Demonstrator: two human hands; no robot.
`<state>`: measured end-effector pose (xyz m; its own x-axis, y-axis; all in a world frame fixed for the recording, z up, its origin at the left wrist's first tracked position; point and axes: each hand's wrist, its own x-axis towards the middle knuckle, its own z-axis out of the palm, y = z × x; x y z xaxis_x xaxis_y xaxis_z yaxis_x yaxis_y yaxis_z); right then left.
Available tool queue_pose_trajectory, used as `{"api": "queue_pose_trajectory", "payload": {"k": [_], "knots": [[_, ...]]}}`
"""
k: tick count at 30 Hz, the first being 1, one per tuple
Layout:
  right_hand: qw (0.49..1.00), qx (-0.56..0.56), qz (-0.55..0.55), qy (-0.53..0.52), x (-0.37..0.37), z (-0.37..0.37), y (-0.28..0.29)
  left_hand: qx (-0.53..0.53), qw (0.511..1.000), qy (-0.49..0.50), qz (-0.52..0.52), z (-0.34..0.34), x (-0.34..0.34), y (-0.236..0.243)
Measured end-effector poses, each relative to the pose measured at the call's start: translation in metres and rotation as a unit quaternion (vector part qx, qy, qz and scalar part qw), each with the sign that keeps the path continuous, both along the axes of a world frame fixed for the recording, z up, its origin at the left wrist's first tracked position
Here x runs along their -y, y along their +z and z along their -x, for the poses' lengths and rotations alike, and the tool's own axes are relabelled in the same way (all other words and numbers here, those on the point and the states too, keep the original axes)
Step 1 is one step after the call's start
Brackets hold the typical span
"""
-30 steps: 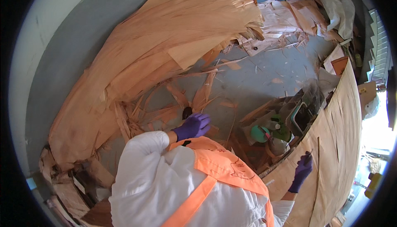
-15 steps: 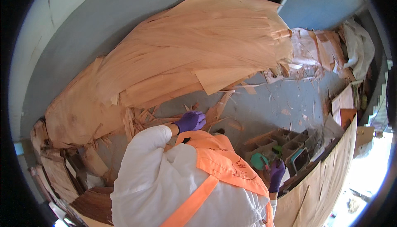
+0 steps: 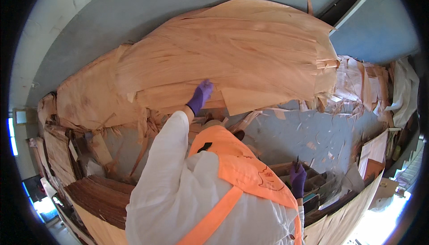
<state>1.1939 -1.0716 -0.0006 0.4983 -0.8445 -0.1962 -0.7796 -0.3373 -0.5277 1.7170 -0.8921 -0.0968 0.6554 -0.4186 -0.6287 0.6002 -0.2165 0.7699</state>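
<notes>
My left hand [image 3: 200, 96], in a purple glove, is stretched forward over the near part of a large pile of thin tan wood veneer sheets [image 3: 214, 50]. Its fingers are bunched together; whether they pinch anything is hidden. My right hand [image 3: 298, 180], gloved in purple too, is at the right above a divided box [image 3: 317, 181]. It is closed round a slim dark pointed tool [image 3: 298, 159] whose tip sticks up past the fingers; its exact kind is too small to tell.
Torn veneer strips [image 3: 248, 120] litter the grey surface [image 3: 297, 131] before me. Reddish-brown stacked sheets [image 3: 100, 200] lie at lower left. Clear plastic wrap [image 3: 333, 191] rests beside the box. Crumpled white sheeting [image 3: 404, 91] hangs at far right. My orange apron [image 3: 237, 160] fills the lower middle.
My left hand has gone forward from beside my chest to over the veneer pile. My right hand has lifted with the slim tool from among the box's contents. The view has shifted.
</notes>
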Motion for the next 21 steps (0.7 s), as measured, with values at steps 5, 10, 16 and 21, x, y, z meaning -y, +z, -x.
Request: {"api": "queue_pose_trajectory", "payload": {"k": [5, 10, 16, 21], "knots": [[0.996, -0.068, -0.062, -0.021, -0.004, -0.008, 0.005, -0.083, 0.983, 0.137, 0.093, -0.095, -0.003, -0.044], [0.986, -0.138, -0.088, -0.036, -0.037, -0.014, -0.006, -0.118, 0.944, 0.309, 0.005, -0.167, 0.045, -0.09], [0.962, -0.162, -0.201, -0.089, -0.059, -0.099, 0.007, -0.111, 0.943, 0.311, -0.044, -0.221, 0.064, -0.133], [0.98, -0.178, -0.093, 0.013, -0.054, -0.12, 0.0, 0.022, 0.984, 0.172, -0.029, -0.244, 0.04, -0.161]]}}
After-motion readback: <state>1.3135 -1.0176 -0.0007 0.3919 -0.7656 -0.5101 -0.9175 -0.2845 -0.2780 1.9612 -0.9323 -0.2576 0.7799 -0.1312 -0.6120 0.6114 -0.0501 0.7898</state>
